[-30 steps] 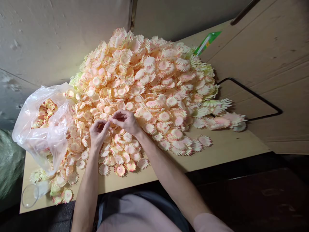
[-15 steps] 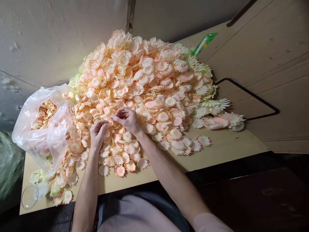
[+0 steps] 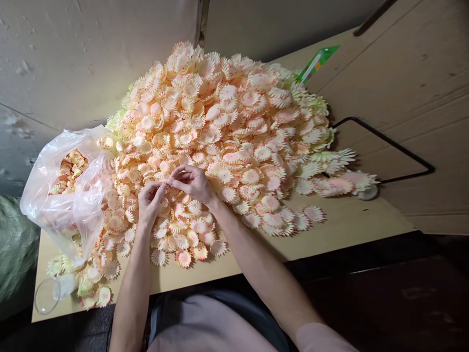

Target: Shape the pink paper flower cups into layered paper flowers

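Observation:
A large heap of pale cream and pink artificial flower pieces with toothed, reddish edges covers much of the table. Over the front of this heap, my left hand has its thumb and fingers pinched together. My right hand comes from the right, its thumb and forefinger pinched as well. The fingertips of both hands meet or nearly meet. Whatever lies between them is too small to make out against the flower pieces behind.
A translucent plastic bag with more pieces stands at the left. A clear cup lies near the table's left corner. Behind the heap is a green packet. A bent black rod juts out at the right, before cardboard.
My hands have come closer together, fingertips now meeting or nearly so. The whole view has shifted slightly, with things appearing a little further right.

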`<state>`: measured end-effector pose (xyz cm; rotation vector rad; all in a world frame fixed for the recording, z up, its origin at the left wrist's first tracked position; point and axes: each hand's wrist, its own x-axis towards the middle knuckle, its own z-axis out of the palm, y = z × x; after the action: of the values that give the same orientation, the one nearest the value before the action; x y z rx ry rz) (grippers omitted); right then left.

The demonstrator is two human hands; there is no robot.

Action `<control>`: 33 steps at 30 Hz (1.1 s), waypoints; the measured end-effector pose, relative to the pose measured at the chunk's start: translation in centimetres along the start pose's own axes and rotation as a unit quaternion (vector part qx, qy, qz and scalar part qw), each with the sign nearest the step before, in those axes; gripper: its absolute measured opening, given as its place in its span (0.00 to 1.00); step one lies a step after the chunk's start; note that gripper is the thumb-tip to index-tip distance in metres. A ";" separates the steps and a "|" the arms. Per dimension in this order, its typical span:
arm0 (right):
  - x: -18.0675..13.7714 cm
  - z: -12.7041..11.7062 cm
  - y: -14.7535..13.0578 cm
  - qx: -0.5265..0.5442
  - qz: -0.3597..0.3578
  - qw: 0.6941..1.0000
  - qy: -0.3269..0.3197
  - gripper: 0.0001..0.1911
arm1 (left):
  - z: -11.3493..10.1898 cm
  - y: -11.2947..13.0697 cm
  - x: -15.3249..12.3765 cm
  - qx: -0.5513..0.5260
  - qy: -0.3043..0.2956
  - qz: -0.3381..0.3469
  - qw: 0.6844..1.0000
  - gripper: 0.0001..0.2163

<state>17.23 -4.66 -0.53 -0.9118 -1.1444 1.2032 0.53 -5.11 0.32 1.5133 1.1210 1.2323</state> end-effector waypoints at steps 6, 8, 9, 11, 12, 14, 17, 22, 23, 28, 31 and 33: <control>0.0 -0.2 0.2 -0.006 0.000 1.000 0.008 0.18 | -0.1 -0.7 0.1 0.019 -0.018 0.007 1.000 0.11; 0.0 -0.1 0.0 -0.005 0.002 1.000 0.009 0.18 | -0.1 -0.8 0.1 0.018 -0.015 0.010 1.000 0.11; 0.0 -0.1 0.0 -0.006 0.003 1.000 0.009 0.18 | -0.1 -0.9 0.1 0.018 -0.013 0.013 1.000 0.11; 0.0 0.0 -0.3 -0.008 0.005 1.000 0.013 0.18 | -0.1 -0.9 0.1 0.018 -0.011 0.019 1.000 0.11; -0.1 0.0 -0.4 -0.008 0.006 1.000 0.015 0.18 | -0.1 -1.0 0.1 0.018 -0.013 0.021 1.000 0.11; -0.1 0.1 -0.6 -0.006 0.006 1.000 0.019 0.18 | -0.1 -0.9 0.1 0.021 -0.019 0.024 0.999 0.11; -0.1 0.0 -0.7 -0.003 0.004 1.000 0.016 0.18 | -0.1 -0.7 0.0 0.035 -0.026 0.027 0.999 0.10; -0.1 0.0 -0.6 -0.003 0.007 1.000 0.012 0.18 | -0.2 -0.3 0.0 0.046 -0.033 0.025 0.998 0.11; -0.1 0.0 -0.6 -0.004 0.007 1.000 0.013 0.18 | -0.2 -0.3 0.0 0.046 -0.034 0.024 0.998 0.11; -0.1 -0.1 -0.5 -0.008 0.007 1.000 0.011 0.18 | -0.2 -0.4 -0.1 0.043 -0.034 0.022 0.998 0.10; -0.2 -0.1 -0.6 -0.011 0.005 1.000 0.008 0.18 | -0.2 -0.3 -0.1 0.043 -0.034 0.022 0.998 0.11; -0.2 -0.1 -0.6 -0.013 0.007 1.000 0.010 0.18 | -0.1 -0.2 -0.1 0.045 -0.037 0.024 0.998 0.11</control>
<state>17.47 -4.90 -0.04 -0.9507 -1.1430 1.1900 0.35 -5.13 0.10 1.6479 1.1112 1.1614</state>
